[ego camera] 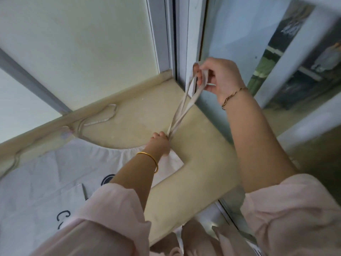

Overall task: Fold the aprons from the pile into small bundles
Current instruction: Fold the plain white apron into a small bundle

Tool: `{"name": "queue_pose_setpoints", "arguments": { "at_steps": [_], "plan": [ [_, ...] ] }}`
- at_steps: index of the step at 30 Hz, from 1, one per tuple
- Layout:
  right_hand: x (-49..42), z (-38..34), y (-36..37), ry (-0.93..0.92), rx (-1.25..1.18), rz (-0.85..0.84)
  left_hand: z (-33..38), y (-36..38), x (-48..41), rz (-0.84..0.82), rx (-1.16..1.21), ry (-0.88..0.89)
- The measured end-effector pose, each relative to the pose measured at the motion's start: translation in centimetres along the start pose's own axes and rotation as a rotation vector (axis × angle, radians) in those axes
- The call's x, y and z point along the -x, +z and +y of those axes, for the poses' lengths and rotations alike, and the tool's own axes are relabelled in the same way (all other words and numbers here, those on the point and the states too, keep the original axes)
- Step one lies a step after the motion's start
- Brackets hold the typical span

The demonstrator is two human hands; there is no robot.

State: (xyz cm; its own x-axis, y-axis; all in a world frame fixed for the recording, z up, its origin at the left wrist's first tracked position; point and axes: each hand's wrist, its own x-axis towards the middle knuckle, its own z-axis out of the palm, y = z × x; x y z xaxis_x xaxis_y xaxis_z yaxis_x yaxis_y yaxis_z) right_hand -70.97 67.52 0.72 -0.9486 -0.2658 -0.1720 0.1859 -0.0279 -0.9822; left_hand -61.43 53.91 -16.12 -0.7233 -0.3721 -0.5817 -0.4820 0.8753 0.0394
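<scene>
The left hand point(160, 143) is pinching the strap point(182, 112) at its base, curled fingers pressing the apron point(46, 169) corner. The right hand point(219, 78), raised beyond it, is gripping the strap's looped end. The apron is lying flat on the window ledge point(203, 154), extending left of the left hand.

A dark letter "C" point(62, 216) is showing on the white apron point(36, 172), well down and left of the fingers point(156, 135) of the left hand point(160, 145). Part of a dark round logo point(108, 179) is peeking out beside the sleeve point(110, 209), nearer those fingers; nothing else is reading clearly.
</scene>
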Motion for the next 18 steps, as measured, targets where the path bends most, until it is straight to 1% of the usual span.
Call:
{"name": "queue_pose_setpoints", "arguments": {
  "at_steps": [2, 3, 4, 5, 7, 8, 10, 12, 14, 18],
  "plan": [
    [0.1, 0.1, -0.3, 0.043, -0.047, -0.017, 0.1, 0.0, 0.0, -0.004, -0.013, -0.002],
    [0.2, 0.0, -0.5, 0.04, -0.006, -0.013, 0.1, 0.0, -0.1, -0.004, -0.018, -0.006],
    [0.3, -0.1, -0.7, 0.011, 0.09, 0.003, 0.1, 0.0, -0.1, 0.0, -0.02, -0.01],
    [0.4, -0.2, -0.8, -0.052, 0.244, 0.019, 0.2, 0.0, -0.1, 0.002, -0.028, -0.008],
    [0.4, -0.3, -1.1, -0.234, 0.629, 0.056, 0.2, 0.0, -0.1, 0.005, -0.037, -0.006],
    [0.4, -0.3, -1.1, -0.312, 0.79, 0.098, 0.2, 0.0, -0.1, 0.002, -0.033, -0.012],
    [0.6, -0.3, -0.8, -0.407, 0.979, 0.238, 0.2, -0.1, -0.2, -0.002, -0.023, -0.025],
    [0.8, 0.2, -0.3, -0.461, 1.017, 0.385, 0.1, 0.0, -0.2, -0.005, -0.013, -0.028],
    [1.0, 0.9, 0.3, -0.511, 0.963, 0.497, 0.0, 0.1, -0.3, -0.003, -0.004, -0.029],
    [0.7, 2.4, 0.8, -0.606, 0.85, 0.614, 0.1, 0.2, -0.3, 0.009, 0.013, -0.024]
  ]
}}
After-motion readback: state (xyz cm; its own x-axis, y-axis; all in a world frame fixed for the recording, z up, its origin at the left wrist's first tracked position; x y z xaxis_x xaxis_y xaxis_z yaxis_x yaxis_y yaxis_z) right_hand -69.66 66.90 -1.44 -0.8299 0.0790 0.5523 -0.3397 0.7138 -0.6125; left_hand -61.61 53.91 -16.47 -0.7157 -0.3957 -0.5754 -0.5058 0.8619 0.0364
